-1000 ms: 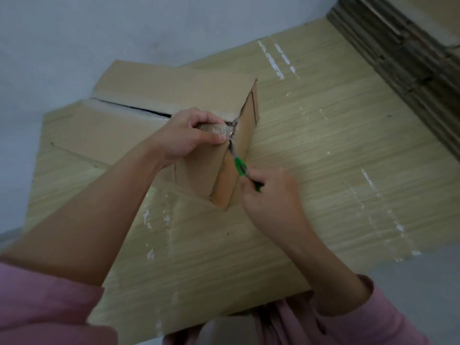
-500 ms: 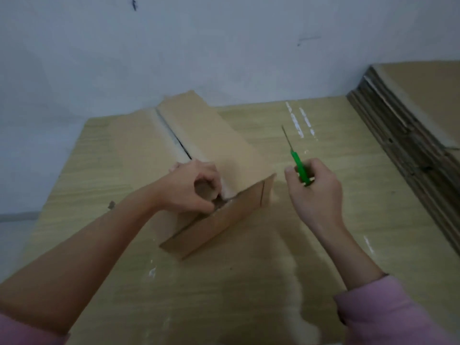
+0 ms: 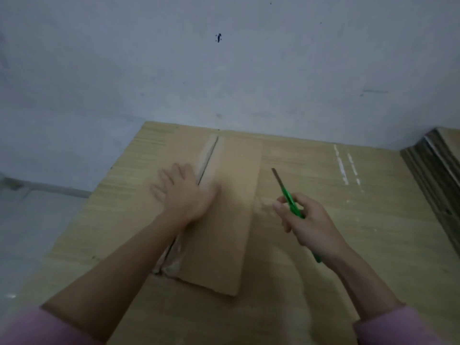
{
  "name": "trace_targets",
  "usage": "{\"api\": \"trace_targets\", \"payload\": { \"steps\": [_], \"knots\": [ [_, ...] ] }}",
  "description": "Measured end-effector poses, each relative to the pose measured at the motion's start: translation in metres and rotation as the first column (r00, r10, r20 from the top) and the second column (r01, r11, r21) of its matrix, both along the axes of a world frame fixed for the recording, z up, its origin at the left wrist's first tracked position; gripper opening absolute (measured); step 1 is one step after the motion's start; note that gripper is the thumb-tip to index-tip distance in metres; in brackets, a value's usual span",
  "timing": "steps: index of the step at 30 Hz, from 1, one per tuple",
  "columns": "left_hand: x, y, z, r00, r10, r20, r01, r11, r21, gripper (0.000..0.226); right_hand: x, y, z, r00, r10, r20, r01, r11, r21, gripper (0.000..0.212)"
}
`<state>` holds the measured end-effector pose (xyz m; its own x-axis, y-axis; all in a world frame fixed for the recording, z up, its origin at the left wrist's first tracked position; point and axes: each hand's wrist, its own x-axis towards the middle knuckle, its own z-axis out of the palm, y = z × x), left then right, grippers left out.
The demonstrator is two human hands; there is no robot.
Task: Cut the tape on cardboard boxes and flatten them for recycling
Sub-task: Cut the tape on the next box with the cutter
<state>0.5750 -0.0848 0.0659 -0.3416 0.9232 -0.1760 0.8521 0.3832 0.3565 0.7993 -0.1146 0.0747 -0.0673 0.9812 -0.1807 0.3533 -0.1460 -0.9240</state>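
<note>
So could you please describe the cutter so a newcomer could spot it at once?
On the wooden table, look right of the flattened cardboard box. The right hand grips the cutter: the only bright green thing, with a thin blade pointing away.

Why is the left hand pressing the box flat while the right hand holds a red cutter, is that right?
Almost. The head view shows the left hand pressing flat on the cardboard box, but the cutter held by the right hand is green, not red. The rest is right.
</note>
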Motion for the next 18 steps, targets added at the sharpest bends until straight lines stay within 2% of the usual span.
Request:
{"api": "trace_targets", "payload": {
  "steps": [2, 5, 7, 8, 10, 11, 13, 15, 17, 18],
  "knots": [
    [0.004, -0.008, -0.008, 0.983, -0.156, -0.101, 0.153, 0.987, -0.040, 0.103, 0.002, 0.011, 0.002, 0.999, -0.045, -0.011, 0.046, 0.999, 0.011, 0.006],
    [0.009, -0.017, -0.011, 0.913, -0.372, -0.167, 0.368, 0.928, -0.057, 0.124, 0.013, 0.028, 0.002, 0.984, -0.165, 0.063, 0.155, 0.978, 0.137, 0.013],
    [0.014, -0.023, -0.012, 0.800, -0.571, -0.185, 0.568, 0.819, -0.077, 0.132, 0.028, 0.037, 0.002, 0.933, -0.266, 0.242, 0.206, 0.947, 0.247, 0.013],
    [0.016, -0.023, -0.013, 0.724, -0.666, -0.180, 0.665, 0.743, -0.074, 0.128, 0.038, 0.040, 0.002, 0.879, -0.295, 0.375, 0.199, 0.941, 0.274, 0.019],
    [0.019, -0.016, -0.012, 0.567, -0.813, -0.133, 0.815, 0.577, -0.051, 0.111, 0.056, 0.039, 0.001, 0.762, -0.263, 0.592, 0.181, 0.964, 0.197, 0.036],
    [0.020, -0.008, -0.012, 0.498, -0.861, -0.106, 0.863, 0.504, -0.031, 0.101, 0.063, 0.037, 0.001, 0.733, -0.232, 0.639, 0.196, 0.972, 0.128, 0.039],
    [0.017, 0.017, -0.014, 0.385, -0.919, -0.083, 0.922, 0.387, -0.013, 0.085, 0.071, 0.029, 0.002, 0.769, -0.213, 0.602, 0.241, 0.970, 0.035, 0.034],
    [0.013, 0.048, -0.010, 0.318, -0.945, -0.083, 0.947, 0.320, -0.012, 0.076, 0.072, 0.017, 0.001, 0.815, -0.219, 0.536, 0.260, 0.966, -0.002, 0.032],
    [0.016, 0.069, 0.001, 0.305, -0.938, -0.167, 0.951, 0.310, 0.000, 0.067, 0.064, 0.000, -0.002, 0.861, -0.255, 0.441, 0.306, 0.951, -0.049, 0.033],
    [0.021, 0.073, 0.007, 0.306, -0.911, -0.274, 0.951, 0.305, 0.048, 0.062, 0.056, -0.009, -0.004, 0.900, -0.265, 0.346, 0.313, 0.945, -0.090, 0.031]
  ]
}}
